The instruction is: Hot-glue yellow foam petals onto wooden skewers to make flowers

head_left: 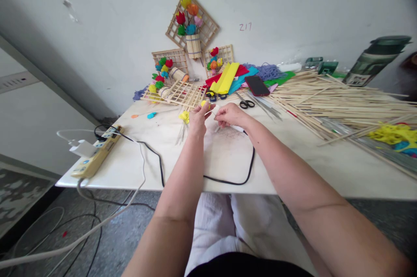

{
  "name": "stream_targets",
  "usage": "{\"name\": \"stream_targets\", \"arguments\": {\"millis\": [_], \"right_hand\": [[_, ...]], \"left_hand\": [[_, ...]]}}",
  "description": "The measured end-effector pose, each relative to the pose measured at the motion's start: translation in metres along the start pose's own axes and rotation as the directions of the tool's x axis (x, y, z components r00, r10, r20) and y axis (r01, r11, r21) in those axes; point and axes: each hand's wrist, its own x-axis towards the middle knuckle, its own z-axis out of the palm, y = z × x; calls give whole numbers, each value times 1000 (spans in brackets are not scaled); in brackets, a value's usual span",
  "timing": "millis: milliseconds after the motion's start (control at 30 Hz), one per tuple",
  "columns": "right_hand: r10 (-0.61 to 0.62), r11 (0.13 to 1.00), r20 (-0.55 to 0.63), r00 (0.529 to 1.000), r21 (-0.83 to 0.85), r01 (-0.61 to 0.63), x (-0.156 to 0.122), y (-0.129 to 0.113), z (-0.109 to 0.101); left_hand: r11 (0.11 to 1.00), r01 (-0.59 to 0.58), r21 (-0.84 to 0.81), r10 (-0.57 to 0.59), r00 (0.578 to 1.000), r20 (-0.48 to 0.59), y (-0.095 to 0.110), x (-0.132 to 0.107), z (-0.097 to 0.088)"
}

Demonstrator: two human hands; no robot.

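My left hand [197,117] is raised over the white table [293,159], its fingers pinched on a small yellow paper flower piece [204,104]. My right hand [229,115] is closed just to the right of it, fingertips pinching a thin wire or stick that runs toward the yellow piece. Another yellow flower [184,116] lies on the table just left of my left hand. Black scissors [246,103] lie a little behind my right hand.
A large pile of thin wooden sticks [332,98] covers the right side. Wooden lattice frames with coloured flowers [192,22] lean on the wall. Coloured paper sheets [228,78], a red phone [257,85], a power strip [96,155] and a black cable [228,181] are also there.
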Motion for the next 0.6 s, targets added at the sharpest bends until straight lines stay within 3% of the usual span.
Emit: {"name": "stream_targets", "arguments": {"millis": [233, 600], "right_hand": [[-13, 1000, -48, 999, 18, 14, 1, 1, 1], [-15, 997, -14, 1000, 70, 16, -1, -1, 1]], "left_hand": [[999, 8, 38, -9, 999, 37, 0, 0, 0], [999, 42, -4, -42, 999, 29, 1, -1, 1]]}}
